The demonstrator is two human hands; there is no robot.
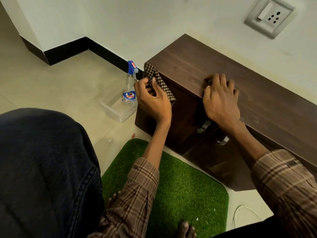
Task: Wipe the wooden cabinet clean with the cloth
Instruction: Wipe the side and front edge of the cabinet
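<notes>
A low dark wooden cabinet (214, 66) stands against the white wall, with two metal door handles (203, 126) on its front. My left hand (154, 102) grips a brown checked cloth (158, 79) and presses it on the cabinet's near left corner, where the top meets the front. My right hand (221, 98) lies flat over the front edge of the cabinet top with fingers spread, holding nothing.
A clear spray bottle (130, 86) with a blue trigger stands in a clear plastic tub (114, 109) on the tiled floor left of the cabinet. A green grass mat (180, 186) lies before the cabinet. My knee in dark jeans (42, 169) fills the lower left. A wall socket (269, 16) sits above.
</notes>
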